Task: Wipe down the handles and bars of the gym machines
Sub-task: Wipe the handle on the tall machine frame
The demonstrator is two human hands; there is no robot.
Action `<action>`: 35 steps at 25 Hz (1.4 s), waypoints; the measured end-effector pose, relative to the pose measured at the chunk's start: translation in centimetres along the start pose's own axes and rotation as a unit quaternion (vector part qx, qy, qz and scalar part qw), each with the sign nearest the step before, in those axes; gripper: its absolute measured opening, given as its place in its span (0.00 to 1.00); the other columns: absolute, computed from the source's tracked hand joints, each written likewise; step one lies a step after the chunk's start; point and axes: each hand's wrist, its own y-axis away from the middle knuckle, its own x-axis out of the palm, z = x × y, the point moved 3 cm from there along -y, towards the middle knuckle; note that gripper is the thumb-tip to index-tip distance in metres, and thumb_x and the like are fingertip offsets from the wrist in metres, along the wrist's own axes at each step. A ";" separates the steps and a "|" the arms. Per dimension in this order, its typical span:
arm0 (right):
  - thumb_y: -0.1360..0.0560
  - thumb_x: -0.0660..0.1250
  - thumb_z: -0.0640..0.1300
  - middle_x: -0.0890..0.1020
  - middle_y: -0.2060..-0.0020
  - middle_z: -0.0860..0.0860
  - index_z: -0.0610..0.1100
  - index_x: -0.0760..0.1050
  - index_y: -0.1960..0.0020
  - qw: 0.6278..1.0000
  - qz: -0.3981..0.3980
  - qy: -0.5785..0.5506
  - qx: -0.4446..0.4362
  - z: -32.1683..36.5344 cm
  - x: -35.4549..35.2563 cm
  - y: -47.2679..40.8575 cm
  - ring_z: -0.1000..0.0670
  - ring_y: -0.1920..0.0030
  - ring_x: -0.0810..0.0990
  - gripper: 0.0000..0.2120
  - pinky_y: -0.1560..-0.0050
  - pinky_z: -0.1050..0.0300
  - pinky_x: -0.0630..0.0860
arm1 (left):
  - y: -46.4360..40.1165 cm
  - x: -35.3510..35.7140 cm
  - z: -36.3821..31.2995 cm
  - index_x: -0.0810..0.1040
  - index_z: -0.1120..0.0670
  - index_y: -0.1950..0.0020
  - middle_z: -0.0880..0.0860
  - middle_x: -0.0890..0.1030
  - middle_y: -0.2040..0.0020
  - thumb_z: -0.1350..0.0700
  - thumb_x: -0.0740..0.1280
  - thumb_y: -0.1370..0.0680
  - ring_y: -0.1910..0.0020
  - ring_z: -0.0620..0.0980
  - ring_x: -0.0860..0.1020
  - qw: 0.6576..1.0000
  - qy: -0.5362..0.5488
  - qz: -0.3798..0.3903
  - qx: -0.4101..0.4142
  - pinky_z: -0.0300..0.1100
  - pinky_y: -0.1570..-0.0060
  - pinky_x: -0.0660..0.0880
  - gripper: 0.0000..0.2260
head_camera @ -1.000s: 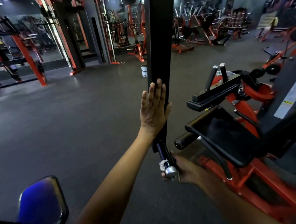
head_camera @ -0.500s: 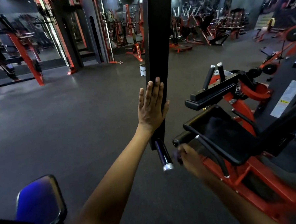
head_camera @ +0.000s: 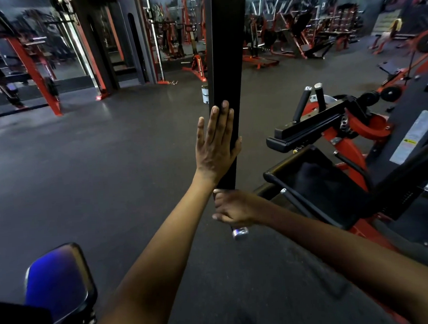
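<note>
A tall black machine arm (head_camera: pixel 227 62) hangs down in the middle of the view. My left hand (head_camera: pixel 215 144) rests flat on its lower part, fingers straight and pointing up, thumb round the right edge. Below the arm's end a short black handle with a chrome cap (head_camera: pixel 240 231) sticks out. My right hand (head_camera: pixel 234 208) grips this handle near its top, fingers curled round it. A bit of pale cloth shows at the fingers, mostly hidden.
A red and black machine with a black seat pad (head_camera: pixel 321 188) and two upright handles (head_camera: pixel 311 99) stands at the right. A blue-lit pad (head_camera: pixel 58 281) sits at lower left. Dark rubber floor (head_camera: pixel 109 167) spreads left; racks line the back.
My right hand left the handle's chrome end, swung off to the right, then came back and now grips the handle higher up. My left hand stayed flat on the arm.
</note>
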 end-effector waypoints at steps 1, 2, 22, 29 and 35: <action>0.22 0.60 0.48 0.81 0.67 0.45 0.39 0.81 0.66 1.000 0.006 -0.003 0.020 0.1 0.1 -0.6 0.44 0.58 0.79 0.19 0.34 0.53 0.60 | 0.0 0.0 0.0 0.37 0.57 0.22 0.54 0.33 0.23 0.47 0.57 0.20 0.23 0.51 0.36 1.000 -0.005 0.000 0.001 0.52 0.25 0.43 0.36; 0.22 0.58 0.49 0.81 0.65 0.45 0.39 0.81 0.63 0.999 0.022 -0.008 0.030 0.2 0.4 -0.4 0.44 0.56 0.78 0.20 0.32 0.52 0.59 | 0.0 0.0 0.1 0.37 0.57 0.22 0.54 0.33 0.23 0.47 0.57 0.20 0.23 0.51 0.36 1.000 -0.005 0.001 0.003 0.52 0.25 0.43 0.37; 0.26 0.60 0.55 0.79 0.52 0.42 0.34 0.76 0.45 0.668 0.138 -0.454 0.573 3.0 1.8 -1.3 0.43 0.52 0.79 0.24 0.47 0.52 0.75 | 0.0 -0.3 0.0 0.35 0.53 0.22 0.49 0.32 0.23 0.51 0.58 0.20 0.23 0.47 0.36 0.998 0.067 0.006 -0.019 0.49 0.25 0.40 0.37; 0.25 0.65 0.55 0.74 0.70 0.47 0.39 0.73 0.61 0.285 -0.115 -0.860 0.407 1.6 3.5 1.0 0.50 0.72 0.74 0.19 0.62 0.54 0.75 | 0.3 -0.8 0.8 0.36 0.54 0.22 0.49 0.33 0.23 0.51 0.58 0.21 0.23 0.48 0.36 0.997 0.070 -0.003 -0.016 0.49 0.25 0.42 0.36; 0.22 0.49 0.63 0.76 0.73 0.46 0.41 0.74 0.60 0.304 -0.074 -0.823 0.474 4.2 6.3 5.8 0.49 0.73 0.76 0.29 0.72 0.62 0.73 | 0.3 -0.6 0.6 0.39 0.54 0.21 0.53 0.43 0.21 0.50 0.59 0.21 0.23 0.48 0.35 0.998 0.062 0.019 -0.005 0.50 0.24 0.41 0.36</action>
